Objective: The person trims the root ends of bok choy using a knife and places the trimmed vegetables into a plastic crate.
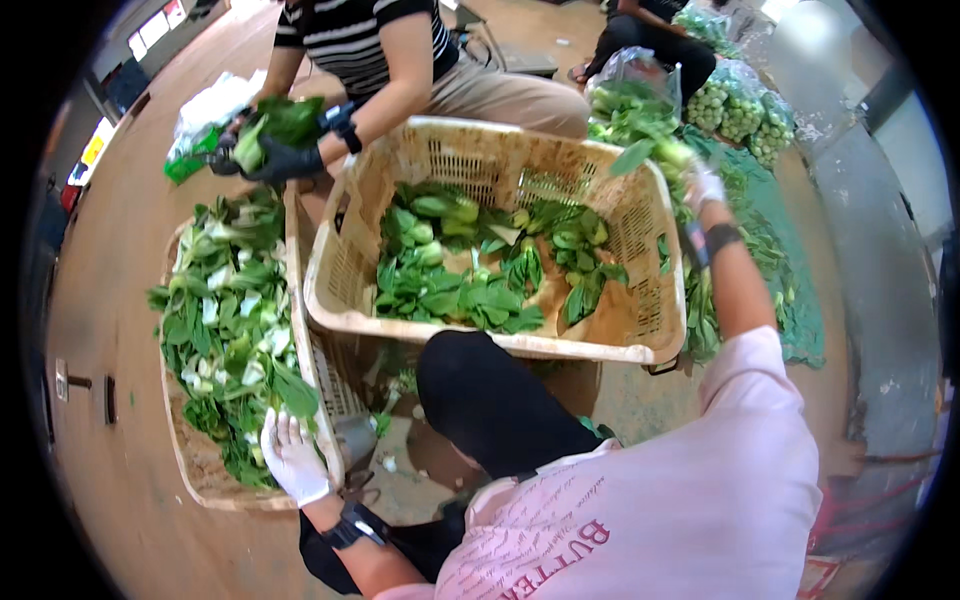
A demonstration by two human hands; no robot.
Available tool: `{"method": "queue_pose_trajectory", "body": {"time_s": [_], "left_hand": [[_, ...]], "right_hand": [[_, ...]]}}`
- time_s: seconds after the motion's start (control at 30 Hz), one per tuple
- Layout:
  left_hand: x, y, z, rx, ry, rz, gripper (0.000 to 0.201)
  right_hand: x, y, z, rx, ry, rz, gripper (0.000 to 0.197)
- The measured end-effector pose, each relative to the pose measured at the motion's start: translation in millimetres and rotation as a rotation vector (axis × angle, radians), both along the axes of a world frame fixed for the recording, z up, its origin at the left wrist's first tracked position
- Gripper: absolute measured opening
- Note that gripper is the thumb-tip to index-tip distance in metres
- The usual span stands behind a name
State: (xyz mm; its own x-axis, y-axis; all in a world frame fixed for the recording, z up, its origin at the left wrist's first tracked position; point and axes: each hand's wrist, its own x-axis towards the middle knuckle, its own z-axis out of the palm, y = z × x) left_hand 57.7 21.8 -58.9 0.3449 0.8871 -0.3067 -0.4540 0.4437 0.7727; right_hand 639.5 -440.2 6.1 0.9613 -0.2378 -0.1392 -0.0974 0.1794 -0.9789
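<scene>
My left hand [294, 458], in a white glove, rests at the near end of the long crate [312, 400] on the left, beside loose green leaves [228, 330]. Its fingers are stretched out, palm up, against the leaves. On the far right my right hand [704, 188], also gloved in white and slightly smeared by motion, grips a bok choy [676, 156] by its pale base. That bok choy's leaves point left, past the rim of the large crate [500, 342] in the middle. Inside the large crate lie several heads of bok choy [430, 250].
Across from me a co-worker's black-gloved hands [285, 160] hold bok choy above the left crate. More greens lie on a green sheet [790, 300] at right. Bagged vegetables [740, 110] stand behind, near another seated person [650, 30]. My knee [480, 390] touches the middle crate's near side.
</scene>
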Motion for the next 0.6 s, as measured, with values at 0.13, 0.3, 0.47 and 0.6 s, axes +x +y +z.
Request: {"method": "queue_pose_trajectory", "body": {"time_s": [0.13, 0.3, 0.47, 0.6], "left_hand": [[11.6, 1.7, -9.9, 0.118, 0.263, 0.004, 0.035], [26.6, 1.9, -19.8, 0.476, 0.743, 0.076, 0.023], [30.8, 6.7, -32.5, 0.478, 0.862, 0.081, 0.024], [30.5, 6.7, -39.1, 0.382, 0.84, 0.129, 0.022]], "right_hand": [[44.5, 5.8, -16.3, 0.148, -0.134, 0.006, 0.044], [-81.0, 158.2, -44.8, -0.365, 0.109, 0.895, 0.03], [-61.5, 193.7, -230.8, -1.341, 0.044, 0.969, 0.048], [-49.7, 210.2, -302.2, -1.226, 0.42, 0.638, 0.055]]}}
